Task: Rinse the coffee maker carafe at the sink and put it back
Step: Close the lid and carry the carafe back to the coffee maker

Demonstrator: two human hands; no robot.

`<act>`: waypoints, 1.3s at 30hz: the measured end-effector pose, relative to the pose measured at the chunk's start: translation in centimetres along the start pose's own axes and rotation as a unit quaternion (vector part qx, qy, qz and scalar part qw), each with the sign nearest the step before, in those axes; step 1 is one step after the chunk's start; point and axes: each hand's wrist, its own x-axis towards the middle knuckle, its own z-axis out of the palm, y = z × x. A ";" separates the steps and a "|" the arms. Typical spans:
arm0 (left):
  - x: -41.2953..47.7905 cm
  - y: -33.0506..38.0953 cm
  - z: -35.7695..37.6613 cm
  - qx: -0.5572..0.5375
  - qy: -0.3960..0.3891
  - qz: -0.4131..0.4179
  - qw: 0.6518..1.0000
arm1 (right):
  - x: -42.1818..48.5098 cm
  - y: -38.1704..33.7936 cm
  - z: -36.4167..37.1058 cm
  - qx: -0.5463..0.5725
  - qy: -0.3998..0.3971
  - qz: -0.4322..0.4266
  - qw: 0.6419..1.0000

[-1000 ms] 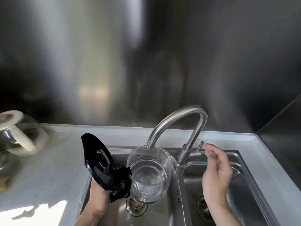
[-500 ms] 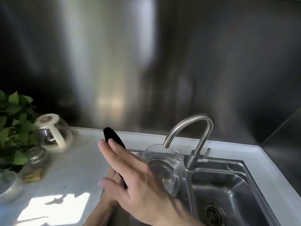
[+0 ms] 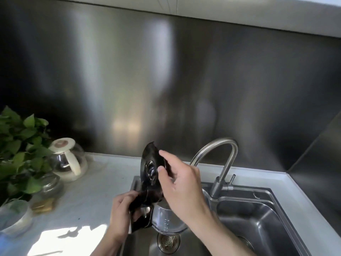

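Observation:
The glass carafe (image 3: 167, 221) hangs above the left basin of the steel sink (image 3: 265, 193), over the drain (image 3: 168, 242). My left hand (image 3: 121, 211) grips its black handle. Its black hinged lid (image 3: 149, 166) stands flipped up. My right hand (image 3: 180, 183) reaches across in front of the carafe, fingers and thumb pinching the lid's right edge. The curved faucet (image 3: 220, 157) stands just right of the lid, its spout end hidden behind my right hand. I cannot tell whether water is running.
On the white counter (image 3: 88, 196) to the left stand a glass pot with a cream lid and handle (image 3: 69, 163), a leafy green plant (image 3: 20, 150), a small glass jar (image 3: 49, 187) and a clear bowl (image 3: 14, 217). A steel backsplash rises behind. The right basin (image 3: 262, 224) lies beside the faucet.
My right hand left the faucet lever, swept left across the carafe and now holds the raised lid. The view has tilted up and shifted left, showing the plant.

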 end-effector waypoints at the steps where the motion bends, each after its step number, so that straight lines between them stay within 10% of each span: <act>1: -0.1 0.4 -0.4 -0.009 0.002 0.021 1.000 | 0.1 0.3 -0.3 0.024 -0.002 0.030 0.999; 15: -0.2 6.4 -4.5 -0.012 0.027 0.057 0.998 | -1.1 3.8 0.7 -0.092 -0.027 0.110 0.989; 39: -6.0 12.5 2.0 -0.060 -0.108 0.080 0.989 | -7.9 0.5 -7.8 0.197 0.027 0.242 0.950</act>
